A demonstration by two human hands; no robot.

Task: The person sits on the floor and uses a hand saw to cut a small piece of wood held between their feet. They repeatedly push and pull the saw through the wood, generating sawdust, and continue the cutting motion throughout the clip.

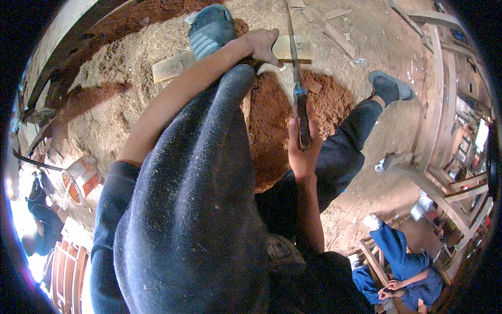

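Note:
A pale wooden plank (172,67) lies low across the ground ahead of me, with my left shoe (212,32) on it. Beside the shoe, my left hand (259,45) grips the plank, thumb and fingers spread over its sides. My right hand (303,159) is closed round the dark handle of a handsaw (295,73), which has a blue band where blade meets handle. The narrow blade, seen nearly edge-on, points away from me and crosses the plank just right of my left hand. How deep the blade sits in the wood I cannot tell.
Reddish sawdust (269,131) is heaped between my legs, with a small wood chip on it. Offcuts (339,39) are scattered at the far right. A white and orange bucket (83,180) stands left. Timber frames (436,94) line the right; a seated person (402,261) is at lower right.

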